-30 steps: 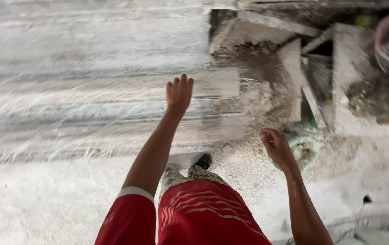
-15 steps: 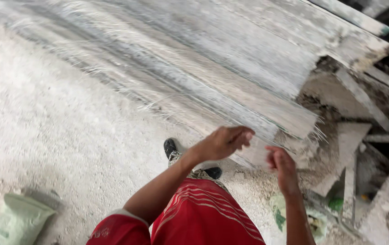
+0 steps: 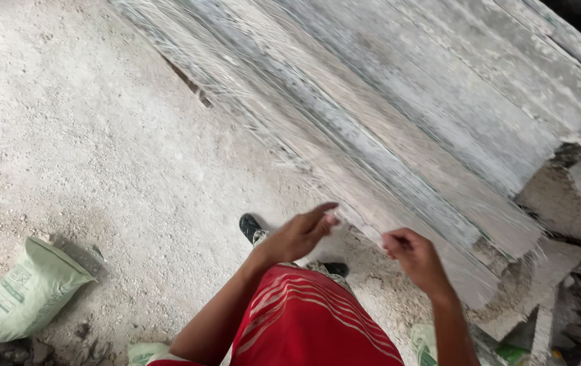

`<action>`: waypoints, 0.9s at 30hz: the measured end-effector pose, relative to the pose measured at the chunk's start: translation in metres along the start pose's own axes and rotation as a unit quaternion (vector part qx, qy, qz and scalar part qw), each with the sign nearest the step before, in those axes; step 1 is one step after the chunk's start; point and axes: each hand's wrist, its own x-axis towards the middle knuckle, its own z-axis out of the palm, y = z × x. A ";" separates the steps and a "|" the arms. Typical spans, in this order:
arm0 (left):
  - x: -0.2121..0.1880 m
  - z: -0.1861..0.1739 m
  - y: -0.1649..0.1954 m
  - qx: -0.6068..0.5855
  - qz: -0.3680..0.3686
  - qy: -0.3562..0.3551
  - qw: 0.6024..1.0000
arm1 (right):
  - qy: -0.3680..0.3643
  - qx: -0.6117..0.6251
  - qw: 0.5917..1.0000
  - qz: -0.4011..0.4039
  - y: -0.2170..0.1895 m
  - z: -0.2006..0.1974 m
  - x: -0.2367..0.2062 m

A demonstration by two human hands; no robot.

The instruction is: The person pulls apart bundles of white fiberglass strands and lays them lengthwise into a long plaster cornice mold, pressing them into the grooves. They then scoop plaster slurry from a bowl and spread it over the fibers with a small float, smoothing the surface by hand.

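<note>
At the lower left of the frame a pale green sack (image 3: 29,293) lies slumped on the dusty concrete floor (image 3: 100,149), well apart from the hands. Near the lower centre the left hand (image 3: 298,235) hangs over a dark shoe (image 3: 251,227), fingers (image 3: 324,211) stretched forward and loosely spread, holding nothing that can be made out; whether the tips touch the wood is lost in blur. Just right of it, the right hand (image 3: 416,258) is curled, its fingers drawn in around the near lower corner of the stacked boards (image 3: 399,142), though the blur leaves the firmness of the hold unclear. The boards run from the top centre down to the lower right, grey, cement-crusted and rough-sawn. They look stiff and heavy, gritty rather than slippery, likely splintery at the edges; the exposed near ends seem the natural place to take hold. Broken offcuts (image 3: 575,271) clutter the far right.
</note>
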 end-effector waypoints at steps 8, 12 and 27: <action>-0.056 -0.163 -0.035 0.002 -0.064 0.146 0.987 | 0.131 0.206 0.968 -0.053 -0.059 0.077 0.060; -0.085 -0.220 -0.066 -0.002 -0.083 0.326 0.942 | 0.068 0.174 0.979 -0.082 -0.112 0.159 0.108; -0.147 -0.382 -0.113 0.051 -0.205 0.280 0.937 | -0.138 0.057 0.974 -0.173 -0.294 0.275 0.272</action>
